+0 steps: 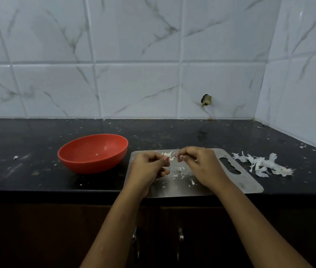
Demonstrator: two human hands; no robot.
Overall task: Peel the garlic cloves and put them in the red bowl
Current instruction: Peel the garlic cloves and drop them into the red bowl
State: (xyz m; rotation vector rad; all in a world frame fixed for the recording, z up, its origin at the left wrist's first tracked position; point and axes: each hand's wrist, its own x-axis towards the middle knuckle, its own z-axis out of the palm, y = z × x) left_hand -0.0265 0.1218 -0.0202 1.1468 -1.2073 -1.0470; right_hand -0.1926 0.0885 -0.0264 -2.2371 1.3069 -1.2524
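Note:
Both hands hover over a steel cutting board (pixel 248 182) on the black counter. My left hand (pixel 149 169) pinches a small pale garlic clove (pixel 169 157) between thumb and fingers. My right hand (pixel 201 165) pinches the clove's skin from the other side, fingertips touching it. Thin strands of skin stick up from the clove. The red bowl (pixel 93 151) stands to the left of the board, tilted slightly, with one tiny white bit inside. Small skin scraps (pixel 178 174) lie on the board under the hands.
A heap of white garlic skins (pixel 263 164) lies on the counter right of the board. The counter's front edge runs just below the board. A tiled wall stands behind and at the right corner. Cabinet doors with handles sit below.

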